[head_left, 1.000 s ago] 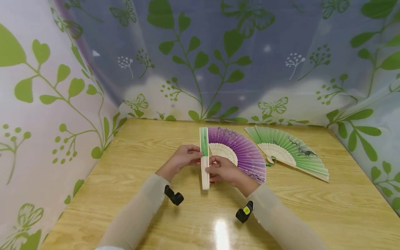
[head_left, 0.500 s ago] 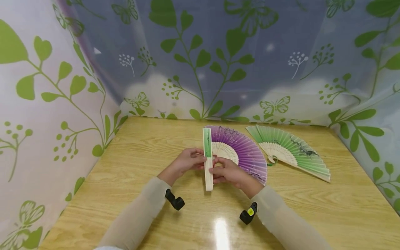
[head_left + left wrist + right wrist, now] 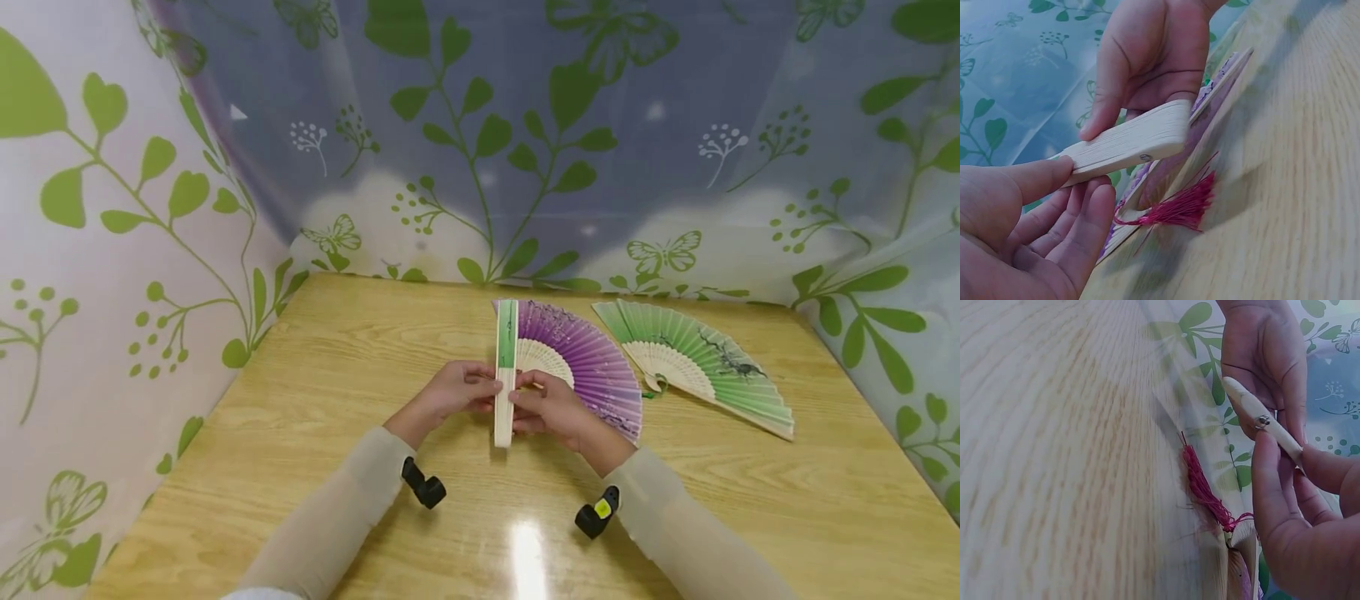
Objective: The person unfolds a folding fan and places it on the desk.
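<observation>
A folded fan (image 3: 506, 350), green cloth at its far end and pale ribs at the near end, stands on edge between both hands. My left hand (image 3: 457, 388) pinches its left side between thumb and fingers. From the right, my right hand (image 3: 553, 410) grips the ribs the same way. The left wrist view shows the stacked pale ribs (image 3: 1132, 142) and a metal rivet near their end. Just beyond lies an open purple fan (image 3: 592, 358), partly hidden by the right hand. Its red tassel (image 3: 1186, 201) rests on the table.
An open green fan (image 3: 708, 358) with a dark branch print lies to the right on the wooden table (image 3: 322, 350). Its green tassel (image 3: 654, 391) sits near the pivot. Patterned cloth (image 3: 420, 167) hangs behind the table and on both sides.
Both hands keep hold of the folded fan, which has shifted slightly right in the head view. The left hand has moved right with it. The purple and green fans lie as before.
</observation>
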Demonstrator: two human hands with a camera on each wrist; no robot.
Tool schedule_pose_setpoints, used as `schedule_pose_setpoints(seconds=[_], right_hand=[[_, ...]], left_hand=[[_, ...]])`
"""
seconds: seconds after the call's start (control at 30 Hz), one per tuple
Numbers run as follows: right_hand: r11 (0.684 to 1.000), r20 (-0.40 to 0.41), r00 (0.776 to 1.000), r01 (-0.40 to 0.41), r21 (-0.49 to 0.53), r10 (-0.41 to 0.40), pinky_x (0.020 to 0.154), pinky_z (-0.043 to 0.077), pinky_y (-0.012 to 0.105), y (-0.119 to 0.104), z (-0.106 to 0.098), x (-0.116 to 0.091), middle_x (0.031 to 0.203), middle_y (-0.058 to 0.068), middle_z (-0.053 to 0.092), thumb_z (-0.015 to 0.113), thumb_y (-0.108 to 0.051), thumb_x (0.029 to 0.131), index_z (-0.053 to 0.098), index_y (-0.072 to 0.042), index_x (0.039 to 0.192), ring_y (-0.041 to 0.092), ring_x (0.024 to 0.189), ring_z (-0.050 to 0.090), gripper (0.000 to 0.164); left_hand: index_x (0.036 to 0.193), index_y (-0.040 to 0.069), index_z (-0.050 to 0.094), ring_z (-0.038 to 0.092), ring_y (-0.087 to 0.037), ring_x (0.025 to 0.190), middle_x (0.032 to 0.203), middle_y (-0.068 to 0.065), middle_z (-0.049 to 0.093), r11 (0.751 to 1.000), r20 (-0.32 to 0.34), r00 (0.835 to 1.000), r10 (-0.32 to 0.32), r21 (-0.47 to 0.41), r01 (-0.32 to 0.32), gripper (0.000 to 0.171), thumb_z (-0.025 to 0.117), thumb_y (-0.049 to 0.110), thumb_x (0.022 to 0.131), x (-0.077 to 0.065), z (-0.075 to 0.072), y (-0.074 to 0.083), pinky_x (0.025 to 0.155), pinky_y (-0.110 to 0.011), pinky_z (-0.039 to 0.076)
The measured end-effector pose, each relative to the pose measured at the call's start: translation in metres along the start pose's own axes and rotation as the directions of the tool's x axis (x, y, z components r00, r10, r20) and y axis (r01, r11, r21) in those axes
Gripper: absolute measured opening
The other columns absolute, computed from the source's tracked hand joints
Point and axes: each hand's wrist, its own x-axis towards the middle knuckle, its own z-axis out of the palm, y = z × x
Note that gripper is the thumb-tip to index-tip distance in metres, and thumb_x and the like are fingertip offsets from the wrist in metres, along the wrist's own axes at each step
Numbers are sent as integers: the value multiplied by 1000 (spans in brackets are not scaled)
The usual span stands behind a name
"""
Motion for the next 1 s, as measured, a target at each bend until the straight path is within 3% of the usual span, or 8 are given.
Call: schedule_pose_setpoints(seconds=[0.47, 0.6, 0.77, 1.0], right_hand=[[999, -64, 997, 34, 35, -32, 65, 59, 23, -7, 4, 2, 80, 2, 65, 51, 0, 99, 47, 4, 109, 12, 70, 63, 12], [999, -93, 995, 26, 23, -24, 66, 60, 25, -9, 6, 3, 78, 2, 63, 52, -1, 98, 48, 3, 107, 12, 69, 63, 10], [1000, -134, 991, 11, 0, -11, 72, 61, 32, -11, 7, 4, 79, 3, 62, 54, -2, 98, 49, 3, 107, 13, 70, 62, 11], [1000, -194, 981, 6, -10, -8, 67, 60, 28, -10, 5, 6, 80, 4, 61, 55, -3, 98, 50, 5, 109, 12, 65, 62, 15]], left_hand=[[117, -11, 59, 61, -11, 73, 97, -11, 63, 996, -63, 996, 58, -68, -63, 26, 62, 0, 94, 2, 3, -1, 74, -27, 60], [117, -11, 60, 61, -11, 73, 101, -14, 64, 994, -86, 993, 78, -72, -84, 25, 62, 1, 94, 1, 4, 0, 73, -27, 60], [117, -12, 59, 62, -11, 73, 100, -14, 64, 989, -98, 989, 110, -83, -118, 25, 60, -1, 94, 1, 5, 0, 81, -37, 60], [118, -13, 58, 62, -10, 77, 96, -11, 63, 980, -106, 983, 153, -114, -165, 26, 60, -5, 93, 0, 6, 1, 69, -22, 59]])
